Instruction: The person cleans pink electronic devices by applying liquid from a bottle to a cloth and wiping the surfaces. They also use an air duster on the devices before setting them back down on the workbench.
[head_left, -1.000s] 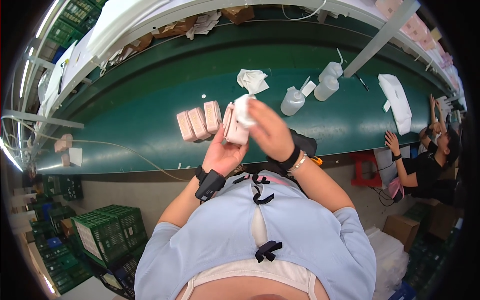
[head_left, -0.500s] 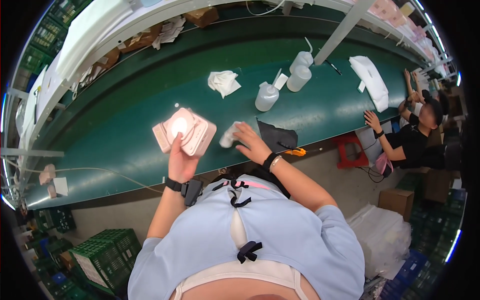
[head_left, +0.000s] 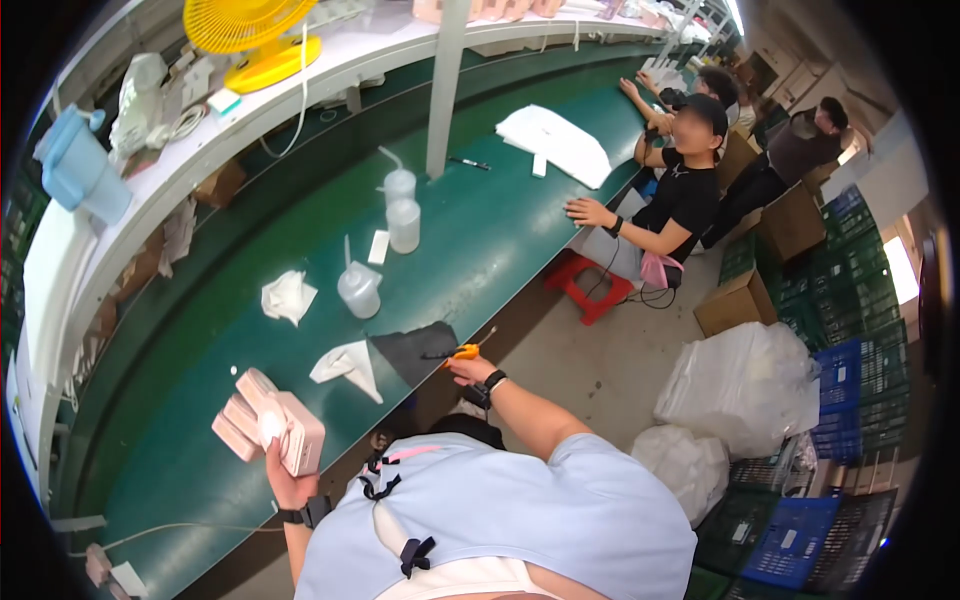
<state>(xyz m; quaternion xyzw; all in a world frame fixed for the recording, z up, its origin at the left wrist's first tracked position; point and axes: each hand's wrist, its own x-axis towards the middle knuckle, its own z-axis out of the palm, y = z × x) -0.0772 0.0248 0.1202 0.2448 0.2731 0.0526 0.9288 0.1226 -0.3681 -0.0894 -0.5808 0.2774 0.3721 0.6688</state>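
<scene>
Where cloth (head_left: 345,366) lies creased, boxy pink device (head_left: 305,437)

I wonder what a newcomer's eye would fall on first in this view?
Probably the bright yellow fan on the white shelf, upper left. Next might come the pale pink boxy device in the left hand, lower left, and the small orange-and-black tool at the right hand, by the edge of the green table.

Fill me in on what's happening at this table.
The person's left hand holds a pink device beside other pink units at the green table. The right hand is at an orange-handled tool; whether it is gripped is unclear. A white cloth lies between the hands, next to a dark sheet.
</scene>
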